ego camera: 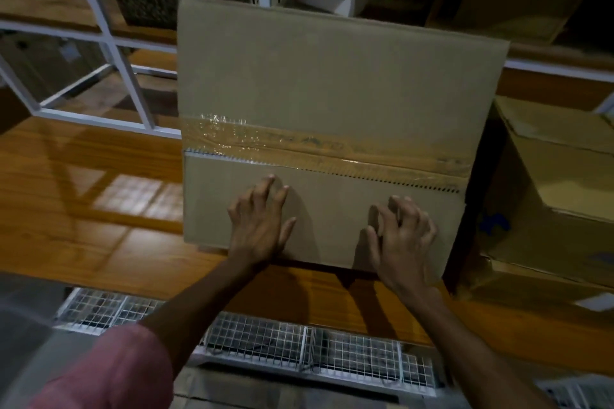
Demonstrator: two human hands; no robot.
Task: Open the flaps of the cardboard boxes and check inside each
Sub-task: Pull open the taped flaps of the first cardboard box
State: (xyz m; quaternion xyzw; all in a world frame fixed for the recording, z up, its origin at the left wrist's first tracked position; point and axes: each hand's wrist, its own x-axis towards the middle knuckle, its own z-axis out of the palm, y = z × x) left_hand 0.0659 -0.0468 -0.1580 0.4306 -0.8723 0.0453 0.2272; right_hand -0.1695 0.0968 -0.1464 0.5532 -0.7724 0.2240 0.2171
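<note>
Dim, warm light; glare on tape (229,136) and worktop (133,196); soft shadows under hands; edges blurred, wide-angle bent.

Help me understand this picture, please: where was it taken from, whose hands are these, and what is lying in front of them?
No machine here: a person wears a wide-angle camera on the head, so the one view looks forward and down over their own arms. The left hand and right hand both rest on the near flap of a large cardboard box, fingers bent and spread; neither plainly grips anything. The box stands on a wooden surface. A strip of clear tape runs across the seam of its closed flaps, its near edge looking cut or lifted. Another cardboard box stands to the right, white metal shelf bars to the left, and wire mesh lies below the near edge.
</note>
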